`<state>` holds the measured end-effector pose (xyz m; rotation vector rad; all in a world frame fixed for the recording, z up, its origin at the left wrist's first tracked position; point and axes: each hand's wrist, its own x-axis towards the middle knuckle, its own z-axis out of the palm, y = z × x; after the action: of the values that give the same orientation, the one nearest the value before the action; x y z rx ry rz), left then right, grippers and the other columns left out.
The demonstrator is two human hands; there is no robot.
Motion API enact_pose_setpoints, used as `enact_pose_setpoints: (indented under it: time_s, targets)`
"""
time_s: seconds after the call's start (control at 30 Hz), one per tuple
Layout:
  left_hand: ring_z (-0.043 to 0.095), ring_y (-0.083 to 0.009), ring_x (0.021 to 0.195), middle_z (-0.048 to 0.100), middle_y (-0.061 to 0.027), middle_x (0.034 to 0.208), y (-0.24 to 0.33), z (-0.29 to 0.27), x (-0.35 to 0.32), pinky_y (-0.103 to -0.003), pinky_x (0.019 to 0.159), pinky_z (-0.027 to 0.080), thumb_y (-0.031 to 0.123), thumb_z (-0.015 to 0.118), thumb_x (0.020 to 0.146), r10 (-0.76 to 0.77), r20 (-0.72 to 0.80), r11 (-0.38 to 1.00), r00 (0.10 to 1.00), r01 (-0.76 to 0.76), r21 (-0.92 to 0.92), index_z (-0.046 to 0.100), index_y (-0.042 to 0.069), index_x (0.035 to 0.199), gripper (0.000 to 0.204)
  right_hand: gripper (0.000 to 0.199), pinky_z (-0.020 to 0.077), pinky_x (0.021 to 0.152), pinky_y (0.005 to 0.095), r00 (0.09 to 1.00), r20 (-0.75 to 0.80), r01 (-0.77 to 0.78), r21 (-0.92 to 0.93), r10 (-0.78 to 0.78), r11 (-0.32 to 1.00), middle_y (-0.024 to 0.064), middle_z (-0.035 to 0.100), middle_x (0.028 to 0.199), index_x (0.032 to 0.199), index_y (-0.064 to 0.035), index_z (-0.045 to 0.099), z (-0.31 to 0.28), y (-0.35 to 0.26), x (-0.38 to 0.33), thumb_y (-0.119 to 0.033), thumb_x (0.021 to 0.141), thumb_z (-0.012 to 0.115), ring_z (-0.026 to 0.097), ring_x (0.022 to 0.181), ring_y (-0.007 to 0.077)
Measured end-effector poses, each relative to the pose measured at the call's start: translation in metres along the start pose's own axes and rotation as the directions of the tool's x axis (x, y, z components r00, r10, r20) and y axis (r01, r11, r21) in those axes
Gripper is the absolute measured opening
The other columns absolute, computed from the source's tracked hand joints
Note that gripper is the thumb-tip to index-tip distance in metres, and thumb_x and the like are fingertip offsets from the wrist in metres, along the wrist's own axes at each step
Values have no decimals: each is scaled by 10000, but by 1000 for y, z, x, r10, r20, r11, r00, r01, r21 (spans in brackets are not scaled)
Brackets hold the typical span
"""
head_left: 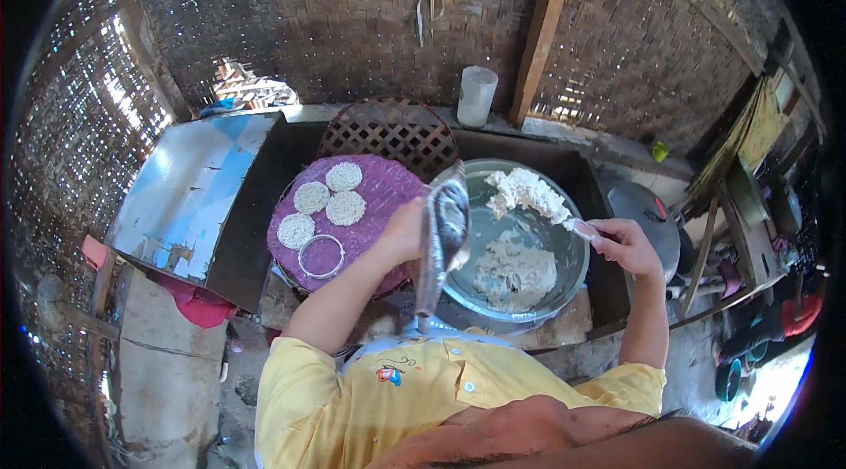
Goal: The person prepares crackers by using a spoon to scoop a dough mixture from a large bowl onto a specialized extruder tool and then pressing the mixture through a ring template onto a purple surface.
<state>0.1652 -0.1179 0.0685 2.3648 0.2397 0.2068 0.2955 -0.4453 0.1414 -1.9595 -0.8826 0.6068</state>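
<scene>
Well left of the left hand, there's a box [189, 187] with a blue-and-white top. Closer in, just left of that hand, a purple cloth [388, 187] carries four white rounds [345, 208], and a ring [321, 236] lies below them, beside the forearm. Now the left hand [408, 233] itself: it's gripping a shiny metal piece [432, 244], seen nearly edge-on, some fingers hidden behind. Just right of it sits the wide basin [571, 268], a pale lump of dough [515, 273] inside, between both hands. And here's the right hand [627, 245], thumb and fingers pinching a short pale handle [579, 227], a ragged clump [526, 193] just left of its fingertips, over the basin. Behind that hand, a dark pot [641, 204].
</scene>
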Motion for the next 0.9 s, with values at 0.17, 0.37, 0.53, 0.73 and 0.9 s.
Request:
enact_pose_setpoints:
  time_s: [0.17,0.37,0.53,0.73,0.9]
  targets:
    - [577,-385,801,599,-228,833,13,18,7,-423,720,464,266,618,639,142,-97,986,985,-150,-77,610,21,890,351,318,416,548,291,920,-38,321,-497,-390,806,65,585,708,1018,-48,611,15,-41,-8,-149,717,637,524,589,185]
    - [566,-379,854,594,-220,893,42,11,-7,-419,748,458,290,593,676,206,14,972,978,-207,109,600,28,932,366,338,415,540,353,822,30,264,-905,-569,335,53,489,607,898,-101,654,1,-83,-12,-277,614,702,532,591,229]
    - [549,-372,890,576,-226,948,56,19,-10,-415,759,450,270,565,707,254,-9,963,967,-253,89,569,29,986,368,312,404,545,349,812,174,327,-926,-557,188,42,501,632,884,-95,651,17,-115,11,-268,625,669,535,621,231]
    - [562,-379,856,588,-223,903,37,31,8,-433,741,453,269,564,702,206,33,970,978,-209,128,565,29,979,367,209,399,535,356,663,302,437,-899,-685,26,21,485,614,799,-138,639,62,-92,40,-235,616,659,530,606,217]
    - [579,-356,855,599,-206,932,8,28,17,-422,736,456,260,581,689,235,-21,971,972,-234,50,580,76,1019,378,107,426,561,340,658,70,331,-921,-750,205,20,521,622,671,-129,591,19,-107,21,-197,619,656,558,628,208]
